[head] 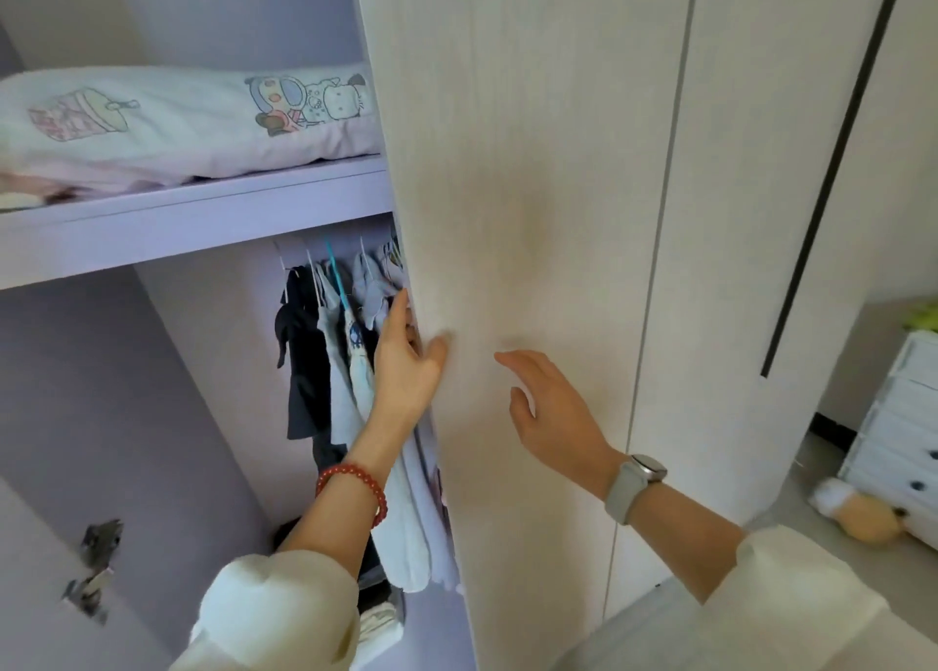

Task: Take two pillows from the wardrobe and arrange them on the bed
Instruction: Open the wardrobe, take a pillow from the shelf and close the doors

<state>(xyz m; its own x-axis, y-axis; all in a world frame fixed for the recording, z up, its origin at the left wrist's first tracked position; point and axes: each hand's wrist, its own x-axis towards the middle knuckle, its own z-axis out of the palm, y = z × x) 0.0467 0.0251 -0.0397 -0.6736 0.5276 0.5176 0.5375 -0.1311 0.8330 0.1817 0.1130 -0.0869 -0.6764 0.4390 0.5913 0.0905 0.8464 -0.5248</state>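
Note:
A white pillow [172, 117] with cartoon prints lies on the upper shelf [203, 213] of the open wardrobe, at upper left. Something pink and folded [45, 183] shows beneath its left end; I cannot tell what it is. My left hand [406, 360] holds the edge of the pale wardrobe door [528, 162], thumb on the front and fingers behind the edge. My right hand [553, 411] hovers just in front of the door's face with its fingers spread and holds nothing. The bed is out of view.
Several garments on hangers [340, 345] fill the compartment below the shelf. Another opened door with metal hinges [96, 564] stands at lower left. A white chest of drawers [903, 442] and a plush toy [863, 513] on the floor sit at the right.

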